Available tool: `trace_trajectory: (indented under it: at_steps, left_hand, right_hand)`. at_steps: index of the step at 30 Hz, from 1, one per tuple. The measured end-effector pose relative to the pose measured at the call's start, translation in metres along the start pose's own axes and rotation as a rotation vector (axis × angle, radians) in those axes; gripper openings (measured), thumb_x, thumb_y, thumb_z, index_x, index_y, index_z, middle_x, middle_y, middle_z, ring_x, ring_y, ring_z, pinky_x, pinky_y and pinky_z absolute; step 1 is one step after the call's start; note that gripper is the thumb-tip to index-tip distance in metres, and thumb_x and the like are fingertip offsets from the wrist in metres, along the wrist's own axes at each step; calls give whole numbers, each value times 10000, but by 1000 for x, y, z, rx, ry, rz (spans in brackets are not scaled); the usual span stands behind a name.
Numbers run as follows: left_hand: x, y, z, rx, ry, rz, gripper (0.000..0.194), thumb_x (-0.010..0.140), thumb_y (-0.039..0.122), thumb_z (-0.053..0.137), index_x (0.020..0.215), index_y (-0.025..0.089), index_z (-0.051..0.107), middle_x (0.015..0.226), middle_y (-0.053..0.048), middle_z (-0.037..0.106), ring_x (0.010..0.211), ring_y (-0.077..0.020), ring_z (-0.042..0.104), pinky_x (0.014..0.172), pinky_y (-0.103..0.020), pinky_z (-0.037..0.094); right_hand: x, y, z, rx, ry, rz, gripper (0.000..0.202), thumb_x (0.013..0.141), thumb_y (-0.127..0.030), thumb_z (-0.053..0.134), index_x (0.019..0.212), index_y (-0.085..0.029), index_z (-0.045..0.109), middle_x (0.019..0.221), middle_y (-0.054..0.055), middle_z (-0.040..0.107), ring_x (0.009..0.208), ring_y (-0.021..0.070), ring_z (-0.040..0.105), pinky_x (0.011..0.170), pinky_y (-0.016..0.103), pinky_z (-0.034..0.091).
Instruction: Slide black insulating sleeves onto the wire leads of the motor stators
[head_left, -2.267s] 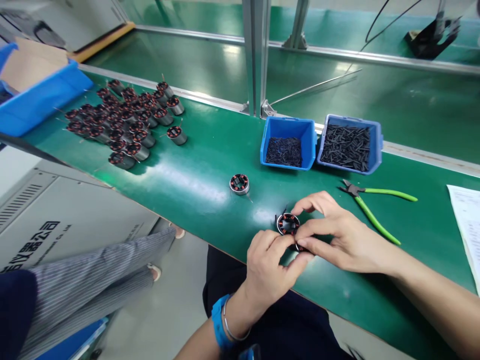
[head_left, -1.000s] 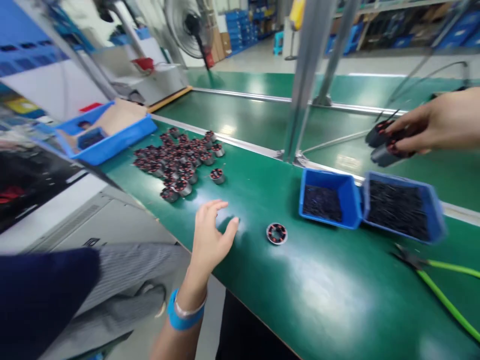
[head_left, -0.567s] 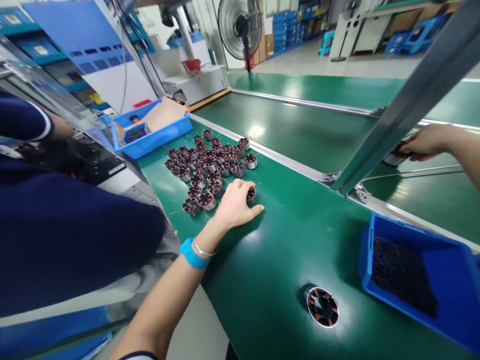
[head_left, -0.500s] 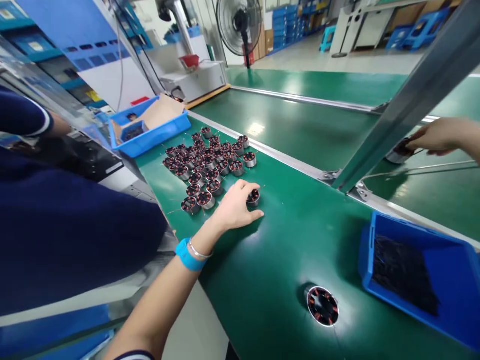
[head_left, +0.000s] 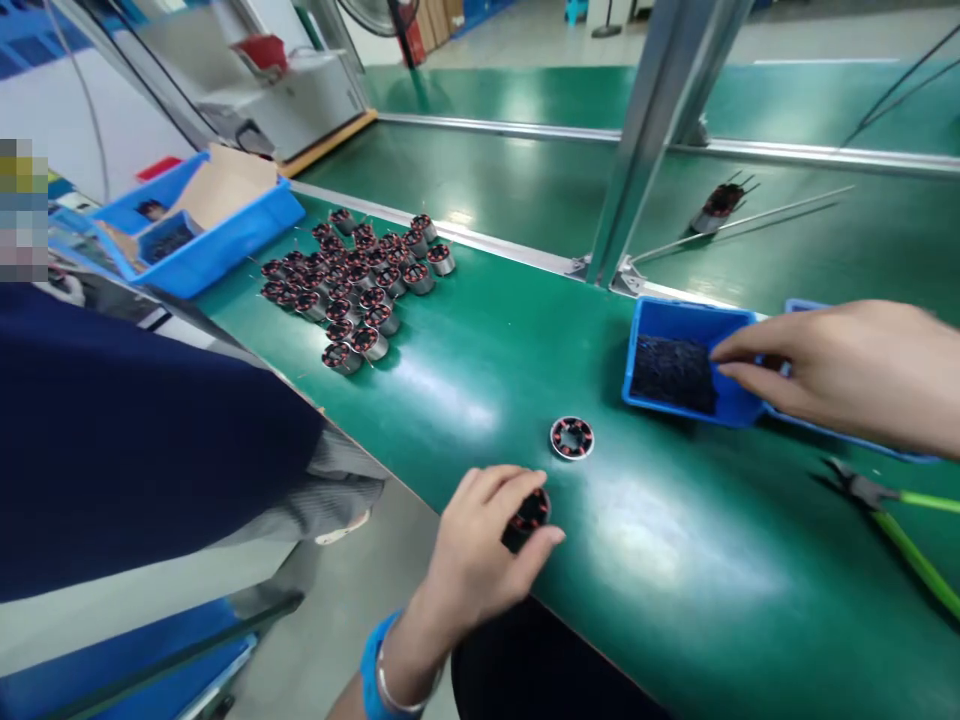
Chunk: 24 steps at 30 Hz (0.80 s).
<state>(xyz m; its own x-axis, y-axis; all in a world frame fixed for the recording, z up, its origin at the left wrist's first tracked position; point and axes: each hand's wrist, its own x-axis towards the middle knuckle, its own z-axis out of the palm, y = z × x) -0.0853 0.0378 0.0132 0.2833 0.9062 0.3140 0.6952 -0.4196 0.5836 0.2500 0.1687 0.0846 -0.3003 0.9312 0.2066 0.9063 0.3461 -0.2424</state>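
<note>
My left hand (head_left: 491,550) curls its thumb and fingers around a motor stator (head_left: 534,510) near the table's front edge. The stator has a metal ring with black and copper-coloured parts inside; the hand hides part of it. Just beyond it, another stator ring (head_left: 572,438) lies on the green table. Over a blue bin (head_left: 739,408) hangs my right hand (head_left: 817,365), thumb and forefinger slightly apart, with nothing visible between them. Thin black pieces (head_left: 671,372) fill part of that bin.
Many stators (head_left: 352,285) stand clustered at left, by a blue tray (head_left: 225,245) with cardboard. Green-handled cutters (head_left: 870,495) lie at right. A metal post (head_left: 637,140) rises behind the bins. Past it, a stator with upright leads (head_left: 716,208) stands by a thin rod. Someone's dark clothing (head_left: 135,440) is at left.
My left hand has brought a stator from beside the cluster to the table's front. My right hand has let go of the stator behind the post and moved to the bin. The view has shifted.
</note>
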Motion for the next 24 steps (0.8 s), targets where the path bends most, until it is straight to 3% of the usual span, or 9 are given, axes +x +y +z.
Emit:
trace_trajectory:
  at_steps: [3, 6, 9, 13, 18, 21, 24]
  left_hand:
    - [-14, 36, 27, -99, 36, -13, 477, 714, 307, 872, 1140, 198, 687, 1040, -76, 719, 875, -228, 662, 785, -359, 569]
    - [-12, 62, 44, -252, 8, -69, 485, 654, 327, 903, 1078, 182, 716, 988, -75, 708, 875, -230, 662, 784, -355, 566]
    - [-5, 75, 52, -428, -53, -119, 356, 723, 260, 799, 1058, 161, 731, 983, -85, 696, 910, -225, 659, 821, -355, 558]
    - [-2, 78, 61, -480, -62, -170, 180, 829, 183, 664, 986, 182, 752, 925, -63, 721, 861, -191, 656, 801, -335, 545]
    - [-3, 78, 70, -451, 17, -122, 161, 848, 146, 653, 975, 190, 742, 903, -47, 750, 832, -183, 665, 770, -316, 540]
    - [-3, 77, 70, -443, 20, -88, 146, 864, 155, 644, 964, 193, 743, 882, -46, 745, 813, -181, 661, 752, -312, 536]
    - [0, 78, 68, -439, -18, -79, 172, 866, 140, 623, 984, 186, 739, 876, -44, 743, 822, -184, 653, 760, -318, 529]
  right_hand:
    - [9, -16, 13, -275, -352, -171, 227, 857, -228, 621, 983, -214, 809, 928, 57, 788, 786, 222, 675, 718, 337, 480]
    - [17, -20, 26, -332, -413, -207, 280, 869, -290, 632, 1080, -182, 782, 1027, 85, 773, 1012, 288, 637, 839, 368, 497]
    - [18, -23, 34, -348, -458, -203, 246, 864, -260, 632, 1033, -174, 789, 972, 99, 770, 1004, 294, 623, 807, 360, 494]
    - [18, -26, 34, -308, -383, -168, 196, 876, -228, 600, 930, -182, 783, 917, 89, 757, 960, 283, 625, 779, 351, 488]
    - [12, -16, 28, -297, -281, -163, 204, 893, -280, 602, 893, -155, 763, 890, 107, 740, 937, 294, 645, 816, 383, 494]
    - [-4, -16, 22, -240, -121, -147, 223, 916, -278, 558, 878, -144, 733, 900, 131, 727, 916, 304, 657, 816, 405, 496]
    - [-37, -28, 16, 53, -1, -80, 161, 904, -277, 572, 861, -170, 685, 855, 96, 719, 809, 251, 670, 743, 360, 505]
